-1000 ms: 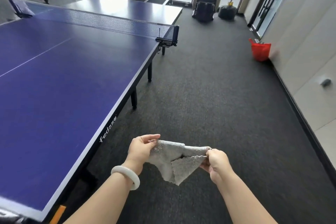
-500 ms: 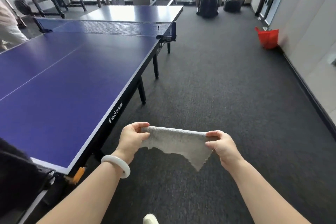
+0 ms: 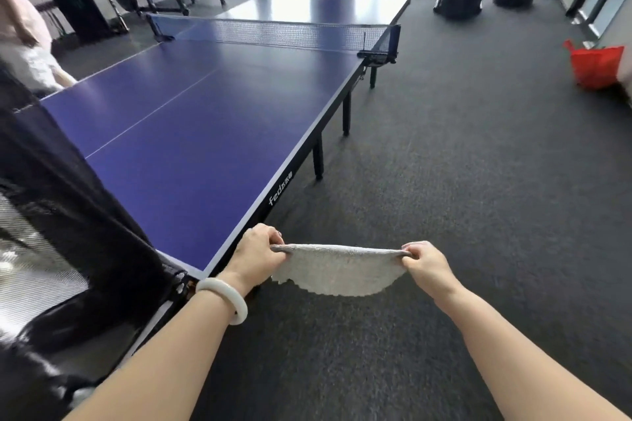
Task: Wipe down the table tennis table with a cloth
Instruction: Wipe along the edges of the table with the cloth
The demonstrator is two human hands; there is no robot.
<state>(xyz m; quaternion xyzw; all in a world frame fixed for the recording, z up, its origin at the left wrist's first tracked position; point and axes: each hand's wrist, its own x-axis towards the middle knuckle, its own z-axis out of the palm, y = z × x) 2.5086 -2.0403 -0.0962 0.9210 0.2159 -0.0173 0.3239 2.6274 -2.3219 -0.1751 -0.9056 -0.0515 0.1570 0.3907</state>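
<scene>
Head view shows the grey cloth point(image 3: 337, 270) stretched flat between the two hands, off the right side of the blue bench point(image 3: 191, 133) and over the dark carpet point(image 3: 461, 181), not touching the playing surface. The left hand point(image 3: 258, 255), with a white bangle point(image 3: 224, 299) at the wrist, is clenched around one end of the cloth just beside the near corner of the bench; the right hand point(image 3: 424, 261) pinches the other end further out over the floor. The cloth's lower edge hangs in a loose curve.

Judging by this, wiping has not begun: the cloth is only being readied, and the whole top up to the net point(image 3: 273, 32), and the half beyond it, appears left to do.

Compared with half a second earlier, the cloth is pulled wider and flatter, where a pointed corner drooped before, and the view has swung left, so more of the bench and a dark mesh point(image 3: 51, 215) at the left edge show.
</scene>
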